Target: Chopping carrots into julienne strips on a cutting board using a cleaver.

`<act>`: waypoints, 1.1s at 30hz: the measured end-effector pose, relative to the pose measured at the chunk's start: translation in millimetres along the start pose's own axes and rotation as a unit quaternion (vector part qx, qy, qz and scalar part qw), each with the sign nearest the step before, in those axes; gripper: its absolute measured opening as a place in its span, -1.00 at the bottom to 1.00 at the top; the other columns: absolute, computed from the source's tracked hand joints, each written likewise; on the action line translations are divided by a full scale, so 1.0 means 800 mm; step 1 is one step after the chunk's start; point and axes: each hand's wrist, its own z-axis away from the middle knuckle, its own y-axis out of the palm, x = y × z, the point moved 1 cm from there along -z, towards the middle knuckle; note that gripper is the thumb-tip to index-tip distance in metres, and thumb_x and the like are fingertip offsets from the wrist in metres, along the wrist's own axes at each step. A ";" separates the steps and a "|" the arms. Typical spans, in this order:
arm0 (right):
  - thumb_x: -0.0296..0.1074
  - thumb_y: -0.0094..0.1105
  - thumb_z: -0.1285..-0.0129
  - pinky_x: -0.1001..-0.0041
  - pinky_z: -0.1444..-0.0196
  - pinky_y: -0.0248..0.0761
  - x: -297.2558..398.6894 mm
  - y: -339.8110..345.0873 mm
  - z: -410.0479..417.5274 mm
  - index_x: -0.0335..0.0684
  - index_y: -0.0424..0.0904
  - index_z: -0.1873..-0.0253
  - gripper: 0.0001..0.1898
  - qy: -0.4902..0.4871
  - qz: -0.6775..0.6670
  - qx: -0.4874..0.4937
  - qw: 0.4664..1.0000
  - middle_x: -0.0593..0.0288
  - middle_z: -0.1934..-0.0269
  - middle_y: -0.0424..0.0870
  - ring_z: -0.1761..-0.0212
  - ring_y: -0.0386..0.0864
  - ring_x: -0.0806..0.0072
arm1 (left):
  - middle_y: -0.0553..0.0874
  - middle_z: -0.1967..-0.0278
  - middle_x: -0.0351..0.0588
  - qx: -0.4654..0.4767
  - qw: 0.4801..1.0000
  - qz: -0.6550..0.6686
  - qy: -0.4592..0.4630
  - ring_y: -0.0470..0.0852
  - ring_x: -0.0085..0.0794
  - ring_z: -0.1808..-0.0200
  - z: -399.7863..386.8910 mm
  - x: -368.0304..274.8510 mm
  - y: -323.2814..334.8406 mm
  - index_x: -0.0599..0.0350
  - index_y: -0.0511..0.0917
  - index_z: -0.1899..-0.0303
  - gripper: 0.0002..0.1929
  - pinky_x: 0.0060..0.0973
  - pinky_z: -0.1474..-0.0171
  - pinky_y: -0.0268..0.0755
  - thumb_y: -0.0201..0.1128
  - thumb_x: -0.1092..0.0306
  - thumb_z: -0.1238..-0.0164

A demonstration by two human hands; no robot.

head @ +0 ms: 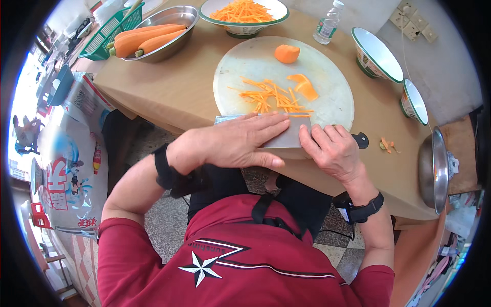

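Note:
My right hand [333,150] grips the black handle of a kitchen cleaver [282,141], its knuckles against the heel of the blade. The blade lies turned nearly flat at the near edge of a round white chopping board [330,82]. Across the blade rests my left hand [234,144], palm down, fingers stretched out and thumb apart. A few orange strips lie on the blade's far edge. Just beyond it, a loose pile of carrot shreds [268,94] is spread on the board. Thin carrot slices [305,87] lie to its right, and a carrot chunk [287,53] sits farther back.
A steel bowl [163,53] holds whole carrots [147,38]. Behind the board stands an enamel bowl [226,26] heaped with shreds. A plastic bottle [326,23], two enamel bowls [379,57] and a steel basin [433,172] line the right side. Carrot scraps [387,145] lie nearby.

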 end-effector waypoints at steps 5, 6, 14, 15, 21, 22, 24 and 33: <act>-0.33 0.16 -0.10 0.53 0.43 0.26 0.000 -0.001 0.000 -0.16 0.58 0.10 -0.76 -0.007 -0.006 -0.017 1.000 0.35 0.43 0.45 0.47 0.44 0.55 | 0.18 -0.49 0.24 0.038 0.994 0.069 -0.076 0.07 -0.04 -0.55 -0.017 0.026 -0.023 0.33 0.12 -0.47 -0.11 -0.26 -0.56 -0.09 -0.16 -0.37 -0.48; -0.33 0.16 -0.09 0.53 0.43 0.26 0.000 -0.002 0.001 -0.16 0.58 0.11 -0.76 -0.005 -0.012 -0.026 1.000 0.35 0.43 0.45 0.47 0.44 0.55 | 0.17 -0.50 0.23 0.033 0.995 0.044 -0.083 0.06 -0.05 -0.56 -0.020 0.032 -0.030 0.31 0.09 -0.49 -0.16 -0.26 -0.56 -0.10 -0.13 -0.30 -0.51; -0.33 0.16 -0.06 0.51 0.42 0.28 -0.010 -0.004 0.012 -0.16 0.58 0.12 -0.75 0.007 -0.038 -0.021 0.999 0.35 0.43 0.45 0.47 0.44 0.54 | 0.20 -0.51 0.04 0.027 0.998 -0.005 -0.048 0.06 -0.17 -0.57 -0.018 -0.002 -0.045 0.07 0.15 -0.51 -0.21 -0.04 -0.56 -0.18 -0.03 -0.29 -0.46; -0.33 0.16 -0.05 0.51 0.42 0.29 -0.010 -0.010 0.014 -0.16 0.58 0.12 -0.75 0.003 -0.043 -0.020 0.999 0.34 0.43 0.45 0.47 0.44 0.54 | 0.21 -0.51 0.02 0.038 0.998 -0.038 -0.039 0.06 -0.18 -0.57 -0.017 -0.007 -0.043 0.04 0.16 -0.51 -0.21 0.00 -0.56 -0.19 0.00 -0.29 -0.45; -0.33 0.15 -0.05 0.50 0.41 0.30 -0.004 -0.013 0.008 -0.16 0.58 0.12 -0.75 -0.004 -0.062 -0.024 0.998 0.34 0.43 0.44 0.46 0.44 0.54 | 0.23 -0.51 -0.01 0.023 0.999 -0.005 -0.024 0.09 -0.13 -0.56 -0.012 -0.016 -0.044 0.00 0.09 -0.53 -0.15 0.09 -0.54 -0.23 0.01 -0.34 -0.40; -0.33 0.15 -0.05 0.50 0.41 0.29 -0.003 -0.012 0.007 -0.16 0.58 0.13 -0.75 -0.007 -0.063 -0.026 0.998 0.34 0.43 0.44 0.46 0.44 0.55 | 0.23 -0.51 -0.01 0.041 0.999 -0.012 -0.020 0.09 -0.13 -0.56 -0.019 -0.020 -0.036 -0.01 0.10 -0.53 -0.16 0.12 -0.53 -0.23 0.00 -0.35 -0.40; -0.33 0.16 -0.05 0.51 0.41 0.29 -0.003 -0.011 0.011 -0.16 0.59 0.12 -0.75 -0.003 -0.062 -0.022 0.998 0.35 0.43 0.43 0.46 0.44 0.55 | 0.22 -0.51 -0.01 0.067 0.997 -0.029 -0.036 0.10 -0.14 -0.56 -0.025 -0.016 -0.027 0.00 0.15 -0.51 -0.20 0.15 -0.53 -0.26 -0.03 -0.33 -0.43; -0.38 0.21 -0.05 0.49 0.42 0.30 -0.021 -0.025 0.037 -0.17 0.60 0.09 -0.73 0.052 -0.083 -0.003 0.995 0.32 0.42 0.48 0.46 0.48 0.50 | 0.30 -0.48 -0.04 0.004 0.989 -0.088 -0.122 0.10 -0.16 -0.56 0.015 0.018 -0.094 0.02 0.23 -0.48 -0.37 0.03 -0.56 -0.27 -0.05 -0.13 -0.55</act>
